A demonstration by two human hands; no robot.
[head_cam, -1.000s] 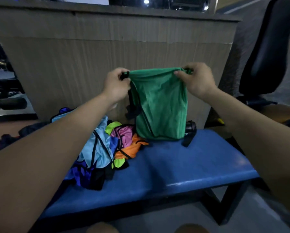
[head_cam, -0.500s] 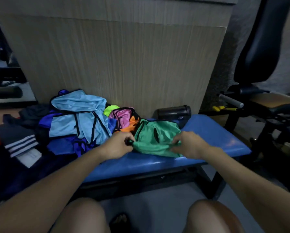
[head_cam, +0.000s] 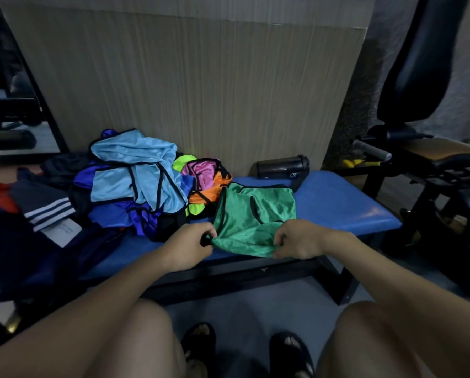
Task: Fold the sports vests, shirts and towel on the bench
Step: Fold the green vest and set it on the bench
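A green sports vest (head_cam: 255, 214) with black trim lies flat on the blue bench (head_cam: 345, 203), its near edge at the bench's front. My left hand (head_cam: 190, 244) pinches its near left corner. My right hand (head_cam: 296, 242) grips its near right corner. To the left is a heap of vests: light blue (head_cam: 135, 173), dark blue (head_cam: 114, 214), pink (head_cam: 201, 171), orange (head_cam: 209, 193) and neon yellow (head_cam: 194, 210). Further left lie dark clothes, one with white stripes (head_cam: 46, 211).
A black bottle (head_cam: 281, 167) lies on its side at the bench's back, just behind the green vest. A wood-grain panel (head_cam: 187, 91) backs the bench. Black gym equipment with a padded seat (head_cam: 432, 151) stands to the right. My knees and sandalled feet are below.
The green vest, held up in the air a second ago, has come down and now lies on the bench. Both hands have kept their grip on its near corners.
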